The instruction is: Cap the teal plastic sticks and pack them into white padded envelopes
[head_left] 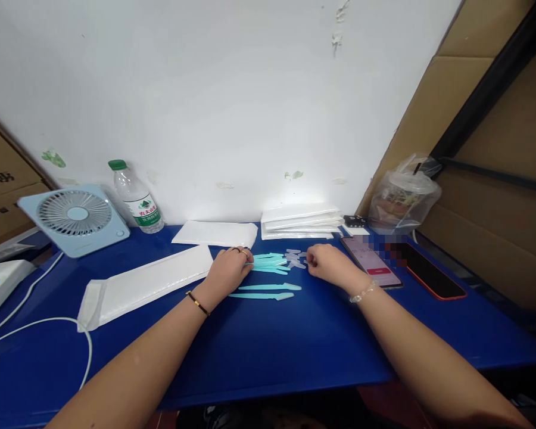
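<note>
A small pile of slim turquoise eyebrow razors (270,262) lies on the blue table. My left hand (230,269) is closed over the pile's left end, its fingers curled on the handles. Two more razors (265,292) lie side by side nearer to me, angled tips to the right. Right of the pile are several small clear plastic caps (296,259). Beside these caps my right hand (328,262) is closed, thumb and fingers pinched together; what is between them is too small to make out.
White padded envelopes lie at left (152,286), at the back (214,233) and in a stack (299,221). Two phones (373,262) (433,274) are at right, near a bagged drink cup (402,199). A fan (78,217), water bottle (138,199) and white cable (89,351) occupy the left.
</note>
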A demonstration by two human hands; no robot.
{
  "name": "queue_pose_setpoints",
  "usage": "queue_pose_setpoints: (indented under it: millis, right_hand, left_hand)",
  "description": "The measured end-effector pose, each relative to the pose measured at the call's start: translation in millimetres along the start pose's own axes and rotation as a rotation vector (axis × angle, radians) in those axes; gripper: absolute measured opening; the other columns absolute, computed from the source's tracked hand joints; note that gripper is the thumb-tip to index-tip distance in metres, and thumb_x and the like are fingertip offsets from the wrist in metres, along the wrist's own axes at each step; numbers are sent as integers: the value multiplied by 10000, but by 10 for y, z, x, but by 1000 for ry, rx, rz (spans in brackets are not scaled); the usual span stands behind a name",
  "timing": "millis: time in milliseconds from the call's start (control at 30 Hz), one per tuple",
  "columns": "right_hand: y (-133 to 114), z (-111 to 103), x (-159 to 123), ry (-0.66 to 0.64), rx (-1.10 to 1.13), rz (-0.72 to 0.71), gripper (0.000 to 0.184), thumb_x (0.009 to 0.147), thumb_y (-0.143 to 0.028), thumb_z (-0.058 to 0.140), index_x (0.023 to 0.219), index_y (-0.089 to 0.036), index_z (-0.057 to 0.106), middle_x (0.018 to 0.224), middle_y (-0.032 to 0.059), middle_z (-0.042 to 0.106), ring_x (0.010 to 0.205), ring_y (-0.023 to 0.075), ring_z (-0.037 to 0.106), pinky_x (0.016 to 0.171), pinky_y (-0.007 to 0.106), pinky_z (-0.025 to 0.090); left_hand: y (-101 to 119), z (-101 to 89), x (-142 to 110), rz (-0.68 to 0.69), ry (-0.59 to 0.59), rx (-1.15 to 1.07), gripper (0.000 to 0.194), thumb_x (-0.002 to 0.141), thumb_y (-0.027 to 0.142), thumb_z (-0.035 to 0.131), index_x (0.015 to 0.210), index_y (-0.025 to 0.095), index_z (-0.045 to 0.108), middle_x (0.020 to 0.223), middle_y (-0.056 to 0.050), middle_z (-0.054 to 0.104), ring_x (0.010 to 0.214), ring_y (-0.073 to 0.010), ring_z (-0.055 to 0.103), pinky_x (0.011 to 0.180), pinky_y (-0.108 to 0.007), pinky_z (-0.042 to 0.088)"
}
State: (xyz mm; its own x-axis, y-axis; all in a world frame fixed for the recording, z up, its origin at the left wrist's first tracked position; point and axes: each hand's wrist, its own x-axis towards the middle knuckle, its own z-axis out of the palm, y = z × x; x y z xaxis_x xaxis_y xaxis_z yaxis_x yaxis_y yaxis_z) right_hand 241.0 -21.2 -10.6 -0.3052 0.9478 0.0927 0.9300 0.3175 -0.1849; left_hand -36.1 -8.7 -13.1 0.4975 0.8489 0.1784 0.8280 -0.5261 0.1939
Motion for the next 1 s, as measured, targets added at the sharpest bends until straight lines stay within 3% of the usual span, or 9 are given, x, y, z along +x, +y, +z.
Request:
queue_pose_setpoints:
  millis: [133,333,433,533,667,833,1000]
  right_hand:
    - [33,-14,12,57,29,63,68,735,-138,547,763,-176,595,789,64,642,677,165,567,564,244,350]
    - [39,-146,-1,85,722,60,174,835,-295,531,960,-188,588,689,-5,595,588,120,566,561,237,431]
    - [-28,-139,2,45,1000,116,264,790,-372,616,943,-158,637,660,-4,596,555,102,542,522,229,445]
    - [-73,-95,12,-36,1169,144,344,707,-389,719,919,-122,674,658,15,635,573,100,565,582,254,498]
    - [-68,-66,20,-84,1219,136,398,682,-410,746,934,-111,674,665,36,668,572,116,613,584,270,529]
    - [-49,-51,31,-35,1191,132,386,741,-503,664,751,-119,629,617,35,655,494,115,614,465,231,493]
    - [-128,-1,42,-19,1167,39,393,791,-521,599,767,-130,601,617,26,649,494,108,613,483,227,499]
  left_hand:
    - [9,-45,-6,-2,26,-12,162,865,250,440,839,185,586,874,-59,645,826,-207,586,727,-315,396]
    - [16,-81,-10,9,64,-70,137,875,249,437,834,195,556,809,-33,647,742,-193,589,664,-297,374]
    - [28,-85,-12,6,65,-69,132,874,244,441,822,195,553,800,-27,647,726,-193,588,662,-300,369]
    - [46,-102,-16,3,71,-71,133,874,244,442,828,194,556,816,-29,649,745,-194,591,676,-303,377]
    - [59,-120,-18,-12,63,-75,145,873,245,432,840,192,563,825,-39,648,768,-196,593,701,-302,390]
    - [49,-105,-13,-7,67,-82,137,871,245,436,839,194,560,826,-38,649,782,-200,595,712,-307,392]
    - [51,-96,-15,-13,69,-83,145,869,253,437,840,193,565,817,-40,648,789,-200,597,717,-304,395]
